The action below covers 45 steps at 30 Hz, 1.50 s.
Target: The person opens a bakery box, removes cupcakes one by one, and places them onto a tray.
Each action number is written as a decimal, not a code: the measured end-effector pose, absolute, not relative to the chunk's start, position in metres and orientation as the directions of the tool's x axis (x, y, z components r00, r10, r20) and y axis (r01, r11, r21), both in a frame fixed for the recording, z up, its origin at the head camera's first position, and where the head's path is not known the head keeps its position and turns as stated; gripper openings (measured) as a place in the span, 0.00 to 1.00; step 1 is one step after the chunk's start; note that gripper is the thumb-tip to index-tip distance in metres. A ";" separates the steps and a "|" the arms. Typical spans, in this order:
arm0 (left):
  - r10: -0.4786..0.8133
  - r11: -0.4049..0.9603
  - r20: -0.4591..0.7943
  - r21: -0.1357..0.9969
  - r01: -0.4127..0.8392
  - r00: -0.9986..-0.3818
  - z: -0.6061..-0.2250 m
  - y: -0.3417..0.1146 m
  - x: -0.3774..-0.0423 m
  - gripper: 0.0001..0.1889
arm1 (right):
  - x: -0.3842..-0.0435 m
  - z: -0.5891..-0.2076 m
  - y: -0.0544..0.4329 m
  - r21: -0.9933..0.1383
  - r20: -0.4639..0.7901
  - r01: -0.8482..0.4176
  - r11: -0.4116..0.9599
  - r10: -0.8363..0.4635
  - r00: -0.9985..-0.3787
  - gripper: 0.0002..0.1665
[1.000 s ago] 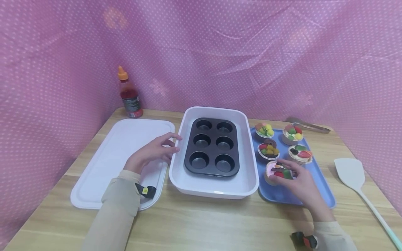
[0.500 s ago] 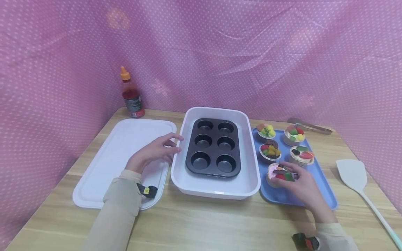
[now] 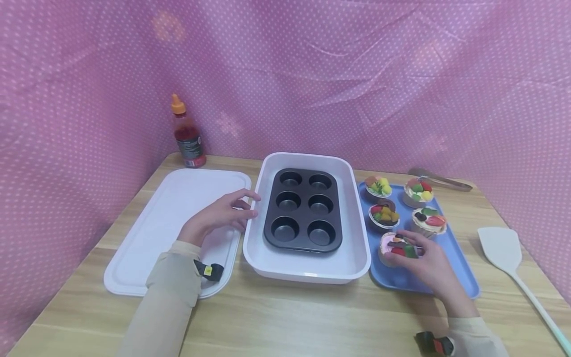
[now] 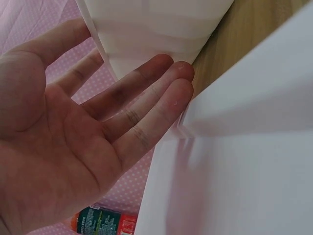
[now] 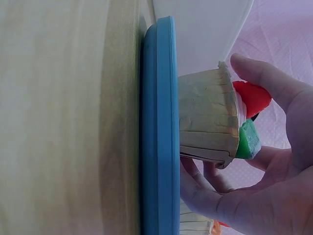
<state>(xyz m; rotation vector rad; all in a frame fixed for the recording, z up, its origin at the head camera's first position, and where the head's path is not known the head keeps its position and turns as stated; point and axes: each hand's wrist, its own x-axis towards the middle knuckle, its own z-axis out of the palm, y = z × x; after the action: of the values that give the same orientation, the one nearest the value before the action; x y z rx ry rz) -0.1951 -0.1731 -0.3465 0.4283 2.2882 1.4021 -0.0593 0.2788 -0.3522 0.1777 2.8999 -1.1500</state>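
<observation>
In the head view, my right hand (image 3: 428, 263) has thumb and fingers around the nearest cupcake (image 3: 389, 249), which has pink icing and fruit-like toppings. The right wrist view shows its pleated paper case (image 5: 205, 117) standing on the blue tray (image 5: 160, 122), thumb at the rim and fingers on the opposite side. My left hand (image 3: 218, 216) is relaxed, thumb and index fingertips right at the left rim of a deep white tub (image 3: 308, 270). Its other fingers (image 4: 166, 105) extend loosely beside the tub's outer wall. A dark muffin tin (image 3: 303, 210) lies inside the tub, its cups empty.
Several more fruit-topped cupcakes (image 3: 384, 216) stand on the blue tray. A flat white tray (image 3: 178, 218) lies under my left forearm. At the back are a sauce bottle (image 3: 190, 146) and metal tongs (image 3: 441, 180); a pale spatula (image 3: 501, 250) lies far right.
The head view has shifted slightly. Both hands, the cupcake and the tub keep the same places relative to each other.
</observation>
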 end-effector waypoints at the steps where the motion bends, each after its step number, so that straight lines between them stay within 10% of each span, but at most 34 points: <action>1: 0.466 0.445 -0.192 0.894 0.041 -0.864 -0.347 -0.173 -0.195 0.25 | -0.059 -0.352 0.279 -0.681 -0.058 0.112 0.724 0.100 -0.993 0.48; 45: 0.457 0.449 -0.149 0.890 0.083 -0.877 -0.343 -0.177 -0.196 0.27 | -0.054 -0.340 0.281 -0.711 -0.056 0.109 0.695 0.098 -0.994 0.48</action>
<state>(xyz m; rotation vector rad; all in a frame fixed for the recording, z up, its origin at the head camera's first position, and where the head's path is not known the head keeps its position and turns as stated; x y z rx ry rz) -0.1957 -0.1774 -0.3428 0.4576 2.3372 1.4044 -0.0539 0.2811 -0.3399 0.1760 2.8789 -1.2096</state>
